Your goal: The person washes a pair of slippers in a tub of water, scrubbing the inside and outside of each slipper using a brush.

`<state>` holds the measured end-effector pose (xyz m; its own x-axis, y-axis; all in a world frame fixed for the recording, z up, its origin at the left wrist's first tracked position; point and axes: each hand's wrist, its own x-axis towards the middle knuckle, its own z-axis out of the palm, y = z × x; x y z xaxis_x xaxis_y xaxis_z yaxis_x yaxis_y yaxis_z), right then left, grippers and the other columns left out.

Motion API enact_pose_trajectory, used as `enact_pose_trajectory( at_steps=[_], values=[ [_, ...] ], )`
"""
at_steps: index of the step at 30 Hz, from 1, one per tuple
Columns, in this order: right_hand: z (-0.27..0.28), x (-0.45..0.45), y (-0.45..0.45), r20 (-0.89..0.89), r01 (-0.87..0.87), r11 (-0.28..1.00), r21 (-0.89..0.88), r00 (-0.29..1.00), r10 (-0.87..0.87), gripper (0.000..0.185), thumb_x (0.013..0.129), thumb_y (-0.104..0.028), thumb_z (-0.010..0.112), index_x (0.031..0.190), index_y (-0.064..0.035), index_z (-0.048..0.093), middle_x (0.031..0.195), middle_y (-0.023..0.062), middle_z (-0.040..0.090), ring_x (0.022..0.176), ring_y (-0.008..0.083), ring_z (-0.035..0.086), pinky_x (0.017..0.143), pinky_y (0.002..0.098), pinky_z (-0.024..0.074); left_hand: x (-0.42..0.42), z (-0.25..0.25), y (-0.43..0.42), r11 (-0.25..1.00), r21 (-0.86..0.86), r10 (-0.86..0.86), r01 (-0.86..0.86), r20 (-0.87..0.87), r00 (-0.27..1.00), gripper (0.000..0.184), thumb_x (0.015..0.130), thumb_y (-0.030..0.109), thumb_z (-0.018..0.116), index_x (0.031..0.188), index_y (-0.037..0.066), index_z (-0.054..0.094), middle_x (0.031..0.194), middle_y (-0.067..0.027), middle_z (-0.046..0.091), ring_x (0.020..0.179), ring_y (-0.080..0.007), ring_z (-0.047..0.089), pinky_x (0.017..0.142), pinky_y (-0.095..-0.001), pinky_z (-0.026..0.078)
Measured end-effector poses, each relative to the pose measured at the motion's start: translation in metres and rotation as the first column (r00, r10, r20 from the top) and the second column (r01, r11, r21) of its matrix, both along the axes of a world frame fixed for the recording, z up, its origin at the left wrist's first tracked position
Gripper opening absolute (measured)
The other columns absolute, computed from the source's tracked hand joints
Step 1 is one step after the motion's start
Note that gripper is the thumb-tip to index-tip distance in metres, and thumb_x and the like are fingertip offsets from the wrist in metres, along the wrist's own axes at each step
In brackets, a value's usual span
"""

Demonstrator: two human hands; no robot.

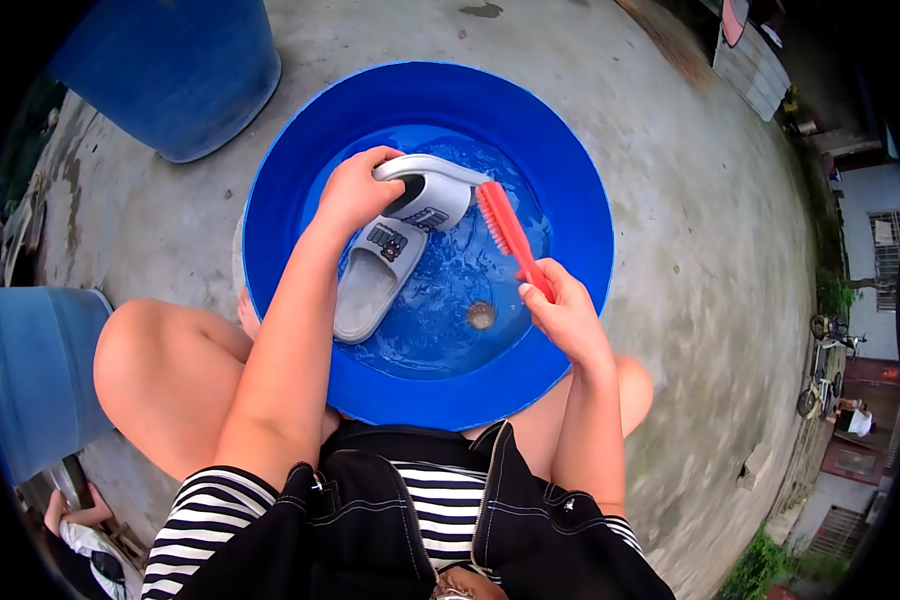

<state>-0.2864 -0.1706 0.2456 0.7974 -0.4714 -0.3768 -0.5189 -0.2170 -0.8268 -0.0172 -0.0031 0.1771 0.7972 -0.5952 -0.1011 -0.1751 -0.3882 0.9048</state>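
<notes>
At twelve o'clock in the basin (582,240), a slipper (447,203) is being gripped by the left fingers (378,156), a brush (513,236) toward three by the right fingers (555,272); slippage is being risked through the water (410,350).

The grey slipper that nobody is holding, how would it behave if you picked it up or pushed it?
The free slipper would probably feel slippery, since it sits in the blue tub with water. Its thick, moulded look suggests it may be light and bend somewhat. Lying sole down, it seems more apt to slide than roll.
</notes>
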Motion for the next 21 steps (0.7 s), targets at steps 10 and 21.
enact_pose_trajectory(
  at_steps=[10,21],
  values=[
    [-0.019,0.064,-0.019,0.089,-0.094,0.861,-0.5,0.983,0.159,0.041,0.093,-0.029,0.071,0.124,-0.0042,0.057,0.093,0.0181,0.07,0.087,0.0332,0.071,0.076,0.0418,0.0535,-0.05,0.009,-0.021,0.99,-0.11,-0.113,0.093,-0.197,0.974,0.038,0.084,0.029,0.083,0.112,0.004,0.074,0.098,-0.0126,0.075,0.087,-0.0197,0.072,0.077,-0.0339,0.055],
    [-0.015,0.074,0.005,0.352,0.125,0.962,-0.244,0.935,-0.032,0.053,0.102,-0.03,0.062,0.153,-0.0237,0.047,0.108,0.0148,0.074,0.095,0.0301,0.072,0.084,0.037,0.0553,-0.059,-0.01,-0.028,0.963,-0.268,-0.079,0.01,-0.249,0.965,0.036,0.087,0.018,0.079,0.119,0.004,0.072,0.106,-0.0101,0.076,0.096,-0.017,0.071,0.085,-0.0322,0.055]
  ],
)
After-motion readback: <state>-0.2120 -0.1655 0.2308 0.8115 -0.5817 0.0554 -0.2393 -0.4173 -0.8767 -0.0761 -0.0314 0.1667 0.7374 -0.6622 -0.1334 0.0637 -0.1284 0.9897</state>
